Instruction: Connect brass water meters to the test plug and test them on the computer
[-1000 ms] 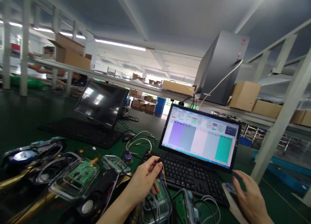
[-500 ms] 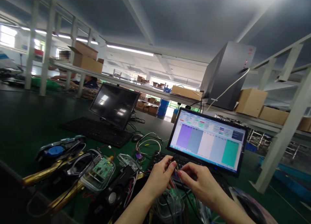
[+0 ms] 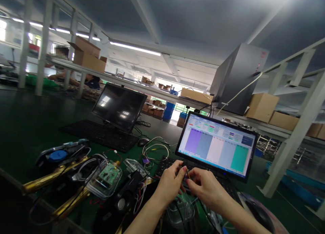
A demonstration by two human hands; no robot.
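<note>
In front of the lit monitor, my left hand (image 3: 170, 180) and my right hand (image 3: 204, 184) face each other with bent, closed fingers. Between their fingertips runs a thin yellow wire (image 3: 188, 174), pinched by both; its ends are hidden. Below the hands lies a clear plastic case (image 3: 180, 212) with a green board and dark cables, partly covered by my forearms. To the left, another clear case holds a green circuit board (image 3: 109, 174). Beside it is a black housing (image 3: 127, 195) with a round silver disc and loose wires.
Behind my hands stand a lit monitor (image 3: 215, 144) and a keyboard (image 3: 165, 166). A dark monitor (image 3: 119, 107), a second keyboard (image 3: 99, 135) and brass-coloured tubes (image 3: 71, 203) are left. A mouse (image 3: 257, 212) sits right. A shelf bears a computer tower (image 3: 236, 80). People sit far left.
The camera view has shifted slightly. Both hands stay close together at the yellow wire, with the right fingers a little more curled in.
</note>
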